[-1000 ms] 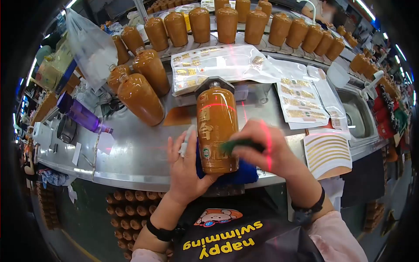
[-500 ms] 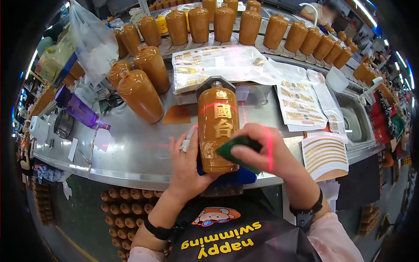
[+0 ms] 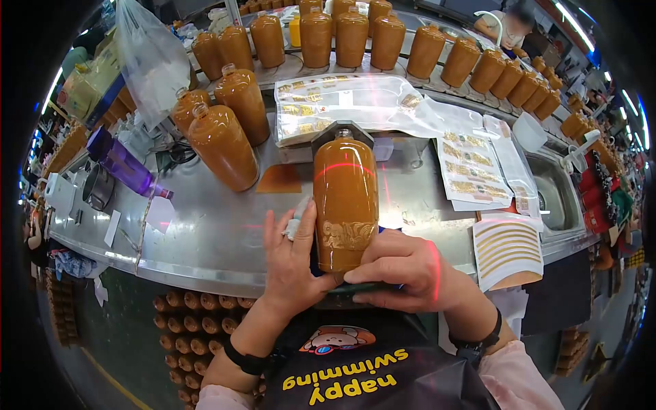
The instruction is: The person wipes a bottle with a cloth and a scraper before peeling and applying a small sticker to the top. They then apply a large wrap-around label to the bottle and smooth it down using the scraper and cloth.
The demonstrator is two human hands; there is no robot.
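A glossy brown bottle (image 3: 346,195) lies tilted back in a dark notched holder (image 3: 371,137), its neck pointing away from me. Near its base runs a gold ornamental band (image 3: 347,236), and a red laser line crosses its shoulder. My left hand (image 3: 290,263) steadies the bottle, fingers along its left side and thumb at the base; one finger wears a pale wrap. Close to the bottle's lower right corner, my right hand (image 3: 403,272) is closed on a dark green pad (image 3: 362,288), mostly hidden under the fingers.
Three brown bottles (image 3: 225,147) stand at the left, beside a purple drinking bottle (image 3: 126,167). Sheets of gold decals (image 3: 475,164) and a sheet of curved gold strips (image 3: 509,249) lie at the right, near a sink (image 3: 557,198). More bottles line a conveyor behind; a person sits beyond.
The bottle has turned, so its large gold characters are out of sight and the ornamental band faces up. My right hand moved down and left with the green pad, from the bottle's front to its base.
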